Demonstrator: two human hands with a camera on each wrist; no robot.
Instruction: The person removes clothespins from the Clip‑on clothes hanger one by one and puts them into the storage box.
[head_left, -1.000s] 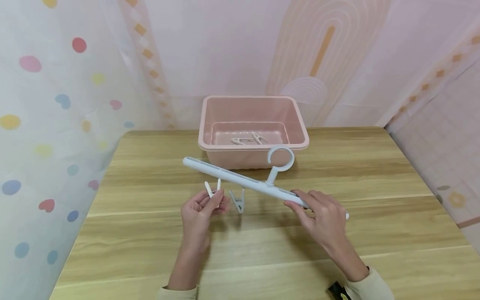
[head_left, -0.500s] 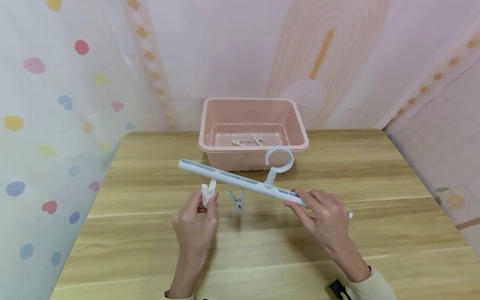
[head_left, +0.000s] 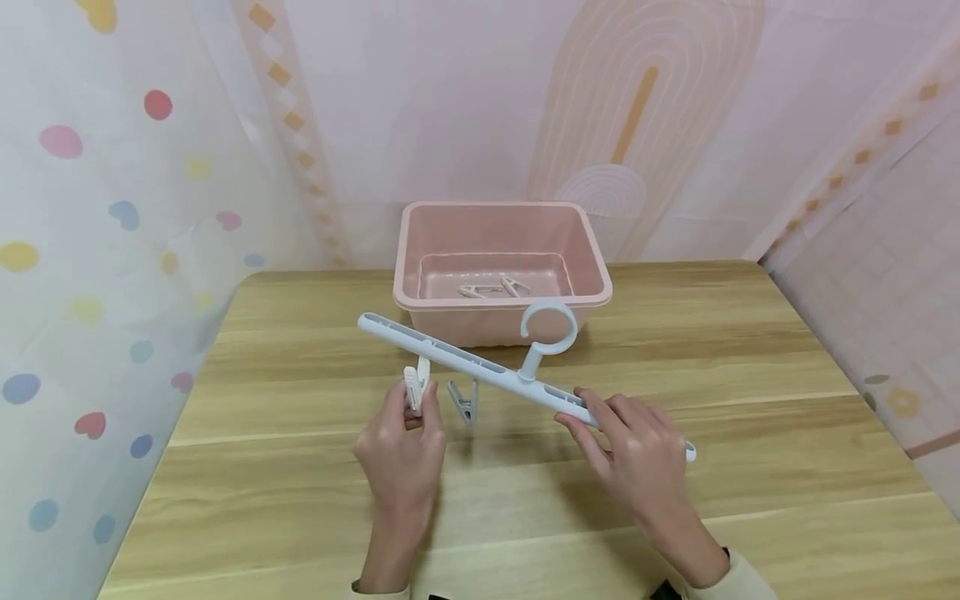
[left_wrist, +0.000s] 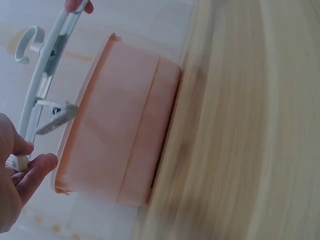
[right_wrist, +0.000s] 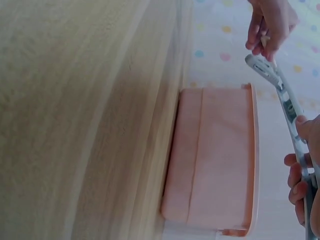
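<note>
My right hand [head_left: 637, 450] grips the right arm of a pale blue clothes hanger [head_left: 468, 362], holding it tilted above the table with its hook [head_left: 551, 327] up. A grey-blue clip [head_left: 465, 404] hangs from the bar; the left wrist view shows this hanging clip [left_wrist: 57, 119] too. Beneath the bar's left part, my left hand [head_left: 405, 454] pinches a white clothespin [head_left: 415, 387] between thumb and fingers. One prong of the clothespin reaches up to the bar; whether it is fastened there I cannot tell. The left hand covers much of the clothespin in the left wrist view.
Behind the hanger a pink plastic basin [head_left: 502, 323] stands at the back of the wooden table [head_left: 300, 467], with a few clothespins [head_left: 495, 289] on its floor. A patterned curtain [head_left: 450, 100] rises along the table's back. Near the right sleeve lies a dark object, partly cut off.
My left hand has turned its back to the head view and brought the white clothespin upright, up against the bar. The hanger, still in my right hand, has shifted slightly.
</note>
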